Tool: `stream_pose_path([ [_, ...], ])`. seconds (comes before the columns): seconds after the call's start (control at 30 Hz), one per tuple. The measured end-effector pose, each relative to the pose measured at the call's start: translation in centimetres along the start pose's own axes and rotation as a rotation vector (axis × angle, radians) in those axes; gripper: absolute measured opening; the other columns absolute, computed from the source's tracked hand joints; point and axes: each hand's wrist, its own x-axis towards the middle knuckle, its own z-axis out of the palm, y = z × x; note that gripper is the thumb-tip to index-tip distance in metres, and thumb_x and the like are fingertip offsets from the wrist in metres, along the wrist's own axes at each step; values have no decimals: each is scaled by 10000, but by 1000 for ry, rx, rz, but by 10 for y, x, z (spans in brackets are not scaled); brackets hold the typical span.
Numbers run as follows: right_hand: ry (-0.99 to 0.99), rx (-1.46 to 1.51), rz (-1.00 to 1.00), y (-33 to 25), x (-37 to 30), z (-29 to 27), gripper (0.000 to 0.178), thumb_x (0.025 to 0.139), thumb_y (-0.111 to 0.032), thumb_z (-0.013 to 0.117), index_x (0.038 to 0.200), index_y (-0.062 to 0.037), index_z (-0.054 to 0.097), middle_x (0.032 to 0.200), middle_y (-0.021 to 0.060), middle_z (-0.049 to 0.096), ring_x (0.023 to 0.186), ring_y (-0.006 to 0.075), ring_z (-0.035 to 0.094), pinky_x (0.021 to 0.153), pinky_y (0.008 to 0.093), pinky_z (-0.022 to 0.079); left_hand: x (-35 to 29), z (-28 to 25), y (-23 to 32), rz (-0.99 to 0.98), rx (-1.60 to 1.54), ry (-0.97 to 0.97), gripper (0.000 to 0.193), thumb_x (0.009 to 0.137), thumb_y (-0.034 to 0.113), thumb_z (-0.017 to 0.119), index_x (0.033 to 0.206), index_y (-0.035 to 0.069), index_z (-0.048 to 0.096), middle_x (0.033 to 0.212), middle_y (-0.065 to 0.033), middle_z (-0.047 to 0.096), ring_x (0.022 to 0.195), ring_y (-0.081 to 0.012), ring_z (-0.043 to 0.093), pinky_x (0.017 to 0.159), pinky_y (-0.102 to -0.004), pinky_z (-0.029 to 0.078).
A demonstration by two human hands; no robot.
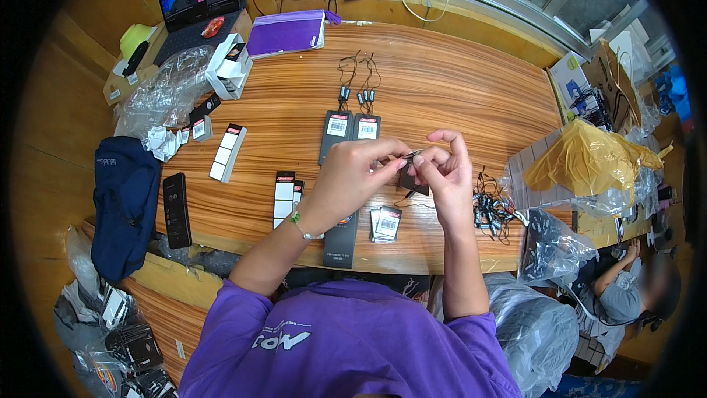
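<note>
Your left hand (pixel 352 170) and right hand (pixel 447 177) pinch the dark tag (pixel 414 184) mid-frame; best steady it with one, work lightly with the other; avoid creasing.

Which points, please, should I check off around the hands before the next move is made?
1. Dark tag held: ok, the right hand has it by its upper part.
2. Left hand in position: ok, its fingertips are beside the right hand's at the tag.
3. Cord seated in that tag: cannot tell, the fingers cover the spot.
4. Loose corded pieces untangled: not ok, they lie in a jumbled pile right of the right hand.
5. Small labelled cards squared up: not ok, they overlap unevenly near the table's front edge.
6. Phone clear of the hands: ok, it lies well to the left.
</note>
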Motion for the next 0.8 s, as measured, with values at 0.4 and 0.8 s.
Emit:
stream_pose_path([
  [0.4,24,119,83,-7,0,-6,152,881,-48,528,1025,2,529,821,76,623,736,108,583,674,215,452,10,6,-7,490,415,136,150,701,118,649,848,121,677,878,-4,627,850,-198,574,731,-311,460],
  [0.8,6,597,-270,-13,14,-24,96,938,-198,463,960,-104,459,734,48,518,694,162,506,755,358,443,12,15,-23,127,-32,55,97,780,92,640,863,85,689,726,-21,628,630,-124,567,602,-261,436],
])
